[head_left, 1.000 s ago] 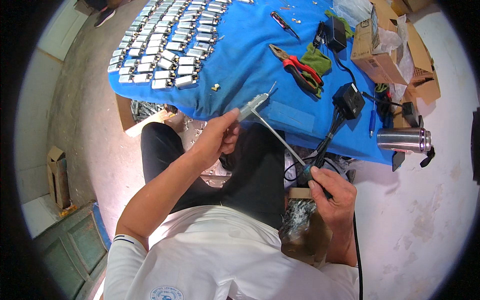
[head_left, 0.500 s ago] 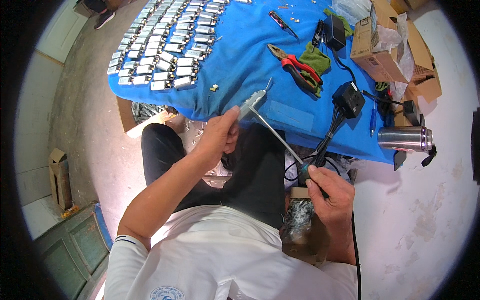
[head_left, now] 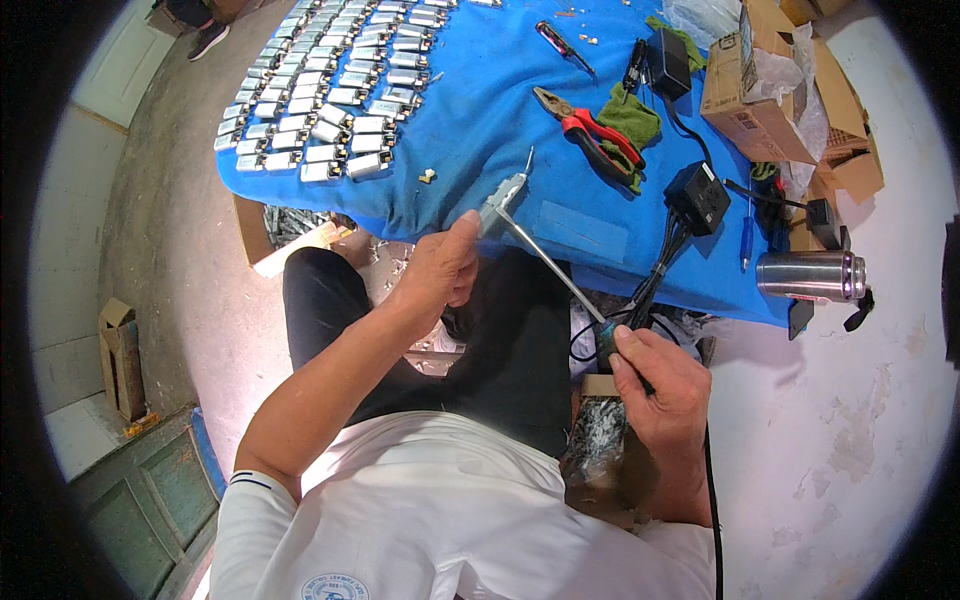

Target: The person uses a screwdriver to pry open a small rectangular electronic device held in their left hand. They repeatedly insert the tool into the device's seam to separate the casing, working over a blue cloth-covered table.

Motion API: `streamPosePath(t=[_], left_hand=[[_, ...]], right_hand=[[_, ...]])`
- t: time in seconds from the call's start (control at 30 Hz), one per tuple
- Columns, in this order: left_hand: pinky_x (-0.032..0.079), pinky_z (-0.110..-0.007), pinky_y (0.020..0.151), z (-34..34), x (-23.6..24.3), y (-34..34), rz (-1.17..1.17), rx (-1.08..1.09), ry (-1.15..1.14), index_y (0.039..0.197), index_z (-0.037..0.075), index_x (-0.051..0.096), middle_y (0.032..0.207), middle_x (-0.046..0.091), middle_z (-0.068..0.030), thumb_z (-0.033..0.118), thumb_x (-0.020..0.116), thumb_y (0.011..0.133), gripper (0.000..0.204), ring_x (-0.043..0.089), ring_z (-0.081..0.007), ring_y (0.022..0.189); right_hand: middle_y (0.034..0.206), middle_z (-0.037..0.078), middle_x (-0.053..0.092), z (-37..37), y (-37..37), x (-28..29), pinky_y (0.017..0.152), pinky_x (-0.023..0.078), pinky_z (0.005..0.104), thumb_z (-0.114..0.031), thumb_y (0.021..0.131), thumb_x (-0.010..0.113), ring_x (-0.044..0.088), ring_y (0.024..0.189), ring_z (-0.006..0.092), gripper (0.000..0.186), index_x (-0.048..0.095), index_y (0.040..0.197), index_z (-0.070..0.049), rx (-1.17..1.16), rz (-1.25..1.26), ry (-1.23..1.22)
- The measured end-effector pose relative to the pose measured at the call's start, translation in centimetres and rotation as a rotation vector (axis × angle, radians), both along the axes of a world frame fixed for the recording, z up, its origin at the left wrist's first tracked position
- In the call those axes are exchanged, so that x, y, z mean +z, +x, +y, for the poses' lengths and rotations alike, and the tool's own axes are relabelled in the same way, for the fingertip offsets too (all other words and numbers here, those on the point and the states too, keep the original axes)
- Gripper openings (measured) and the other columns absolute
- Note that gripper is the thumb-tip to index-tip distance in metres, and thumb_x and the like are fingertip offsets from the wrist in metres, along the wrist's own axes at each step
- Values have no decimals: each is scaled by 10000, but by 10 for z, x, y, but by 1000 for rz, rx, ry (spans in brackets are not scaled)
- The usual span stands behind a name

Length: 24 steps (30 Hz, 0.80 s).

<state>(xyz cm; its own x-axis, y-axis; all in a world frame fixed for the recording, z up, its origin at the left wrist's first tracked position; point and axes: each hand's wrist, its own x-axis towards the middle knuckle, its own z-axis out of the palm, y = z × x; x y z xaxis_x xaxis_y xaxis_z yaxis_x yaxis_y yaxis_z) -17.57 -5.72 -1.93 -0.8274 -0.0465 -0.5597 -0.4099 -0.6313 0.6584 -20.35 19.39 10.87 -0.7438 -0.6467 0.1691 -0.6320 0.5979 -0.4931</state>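
My left hand (head_left: 440, 270) grips a silver-grey metal piece (head_left: 498, 203) with a thin wire or pin sticking up from its far end, held just over the near edge of the blue cloth. My right hand (head_left: 655, 385) is closed on the teal-and-black handle of a long, thin-shafted tool (head_left: 555, 270), whose tip meets that piece. A black cord hangs below this hand. Beyond the piece lie red-and-black pliers (head_left: 590, 135) on a green rag (head_left: 630, 120), and rows of small silver-and-white components (head_left: 330, 130) at the left.
On the right are a black power box with cables (head_left: 697, 200), an adapter (head_left: 665, 65), screwdrivers (head_left: 565, 48), cardboard boxes (head_left: 750, 105) and a steel flask (head_left: 805, 275). A box of metal parts (head_left: 295, 222) sits under the table. Another person's shoe (head_left: 208, 38) shows at top left.
Both hands, with the metal piece and the tool, have shifted slightly up and to the left. The grips look the same.
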Motion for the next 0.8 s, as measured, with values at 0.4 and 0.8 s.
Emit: streamPosePath(t=[0.4,0.8], left_hand=[[180,-243,442,12,3,1,-40,-100,-73,603,184,302,562,256,51,599,515,906,556,222,-75,479],[197,-240,428,-4,2,4,-4,0,2,608,169,362,548,315,61,492,561,920,490,273,-63,459]], right_hand=[[899,183,681,-17,3,-12,703,531,346,10,772,689,677,789,301,220,683,991,23,-37,-121,-72],[876,194,689,1,11,0,705,540,326,46,761,678,687,784,291,215,688,976,39,-119,-107,-124]])
